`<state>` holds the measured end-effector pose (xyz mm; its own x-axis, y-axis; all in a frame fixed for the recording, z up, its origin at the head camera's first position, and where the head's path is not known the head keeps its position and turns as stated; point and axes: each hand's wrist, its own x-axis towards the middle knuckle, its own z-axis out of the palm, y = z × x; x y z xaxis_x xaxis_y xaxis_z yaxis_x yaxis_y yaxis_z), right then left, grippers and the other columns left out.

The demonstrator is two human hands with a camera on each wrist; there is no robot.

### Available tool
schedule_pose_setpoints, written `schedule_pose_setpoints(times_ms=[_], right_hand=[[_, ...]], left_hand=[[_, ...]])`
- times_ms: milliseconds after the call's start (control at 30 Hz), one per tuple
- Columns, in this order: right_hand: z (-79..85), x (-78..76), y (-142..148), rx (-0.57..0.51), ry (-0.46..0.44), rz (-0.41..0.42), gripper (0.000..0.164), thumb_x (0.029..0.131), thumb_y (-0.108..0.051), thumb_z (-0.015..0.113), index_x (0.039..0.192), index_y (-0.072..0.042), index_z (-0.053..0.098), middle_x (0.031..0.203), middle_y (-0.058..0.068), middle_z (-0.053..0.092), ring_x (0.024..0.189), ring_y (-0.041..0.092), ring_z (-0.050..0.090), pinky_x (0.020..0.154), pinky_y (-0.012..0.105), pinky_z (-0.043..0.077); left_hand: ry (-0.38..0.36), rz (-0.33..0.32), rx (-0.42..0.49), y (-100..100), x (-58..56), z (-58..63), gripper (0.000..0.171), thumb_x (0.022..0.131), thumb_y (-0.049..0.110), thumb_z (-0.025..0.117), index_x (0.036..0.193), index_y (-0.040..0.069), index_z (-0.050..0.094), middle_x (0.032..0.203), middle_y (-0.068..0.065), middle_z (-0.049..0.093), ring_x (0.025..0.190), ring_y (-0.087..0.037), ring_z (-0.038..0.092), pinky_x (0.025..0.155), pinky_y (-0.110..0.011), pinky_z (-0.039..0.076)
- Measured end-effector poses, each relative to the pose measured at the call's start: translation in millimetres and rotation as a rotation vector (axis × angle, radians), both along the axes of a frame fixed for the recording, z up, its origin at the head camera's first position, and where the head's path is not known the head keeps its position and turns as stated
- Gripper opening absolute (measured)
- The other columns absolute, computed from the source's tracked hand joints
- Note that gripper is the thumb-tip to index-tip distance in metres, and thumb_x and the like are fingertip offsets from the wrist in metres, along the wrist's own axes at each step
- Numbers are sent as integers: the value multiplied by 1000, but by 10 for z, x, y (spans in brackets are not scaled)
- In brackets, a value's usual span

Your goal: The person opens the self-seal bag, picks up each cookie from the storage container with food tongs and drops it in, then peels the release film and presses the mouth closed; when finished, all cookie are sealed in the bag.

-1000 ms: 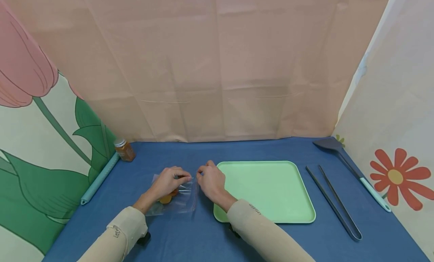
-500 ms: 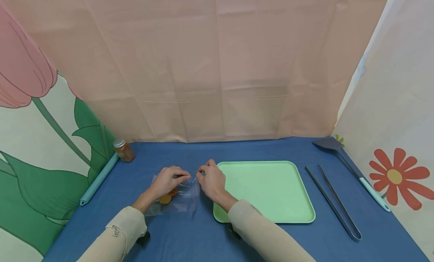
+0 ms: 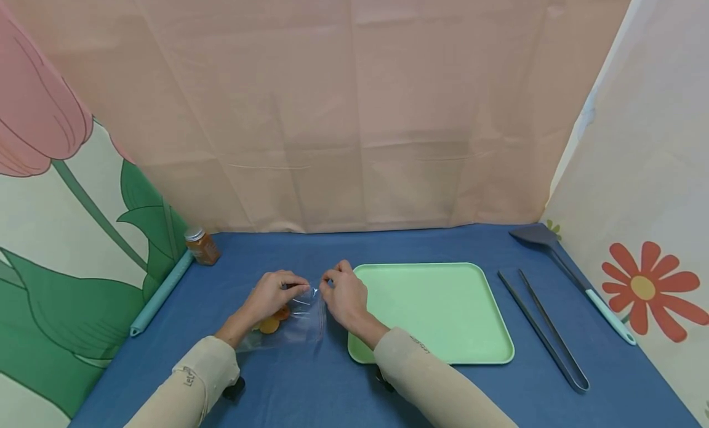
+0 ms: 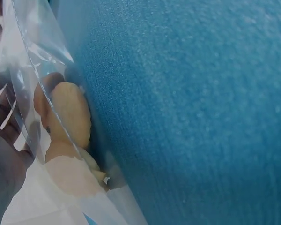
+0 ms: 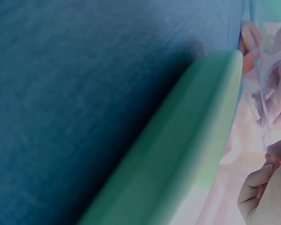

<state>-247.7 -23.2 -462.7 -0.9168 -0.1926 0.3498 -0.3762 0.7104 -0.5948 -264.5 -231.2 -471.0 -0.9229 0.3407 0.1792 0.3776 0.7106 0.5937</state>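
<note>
In the head view a clear plastic zip bag [image 3: 303, 332] is held left of the green tray, its lower part over the blue cloth. Several rounded yellow and orange pieces [image 3: 269, 325] are inside; the left wrist view shows them as flat, pale slices [image 4: 71, 112] behind the film. My left hand [image 3: 274, 294] pinches the bag's upper edge between thumb and fingers. Close by on the right, my right hand [image 3: 346, 295] has curled fingers and pinches the bag's edge at its corner, as the right wrist view shows near the thumb [image 5: 280, 149].
Beneath my right forearm lies the light green tray [image 3: 432, 311]. Dark tongs [image 3: 545, 332] and a spatula [image 3: 576, 280] with a pale handle are on the right. A brown-filled jar [image 3: 204, 248] and a rolled teal sheet [image 3: 163, 295] stand at the left.
Both hands stay nearly in place on the bag. The film between them has shifted slightly, and a little more of the orange piece shows below my left hand.
</note>
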Motion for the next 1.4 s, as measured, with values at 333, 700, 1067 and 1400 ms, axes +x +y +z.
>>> schedule_pose_setpoints(times_ms=[333, 700, 1067, 1400], right_hand=[[15, 38, 20, -36, 23, 1, 12, 95, -19, 66, 94, -18, 78, 92, -2, 52, 55, 6, 40, 49, 20, 34], [19, 88, 71, -80, 60, 42, 12, 96, -18, 66, 95, -17, 78, 92, -1, 53, 53, 3, 39, 47, 19, 34], [39, 158, 126, -195, 47, 101, 13, 96, -18, 67, 96, -12, 79, 89, 0, 52, 59, 2, 43, 52, 17, 37], [130, 276, 175, -261, 20, 180, 14, 97, -17, 66, 98, -9, 78, 94, 9, 53, 62, 3, 43, 54, 18, 39]], left_hand=[[-12, 30, -3, 19, -2, 17, 23, 97, 35, 67, 109, 19, 79, 98, 10, 71, 81, -8, 63, 69, -28, 52], [-14, 52, -8, 21, -4, 22, 23, 97, 35, 67, 109, 19, 79, 97, 9, 71, 79, -10, 62, 67, -29, 51], [18, 67, -22, 28, -7, 21, 18, 96, 36, 68, 105, 25, 79, 96, 10, 72, 80, -6, 62, 68, -28, 51], [9, 72, -24, 16, -4, 26, 16, 96, 36, 68, 105, 27, 79, 99, 10, 73, 80, -6, 63, 68, -28, 51]])
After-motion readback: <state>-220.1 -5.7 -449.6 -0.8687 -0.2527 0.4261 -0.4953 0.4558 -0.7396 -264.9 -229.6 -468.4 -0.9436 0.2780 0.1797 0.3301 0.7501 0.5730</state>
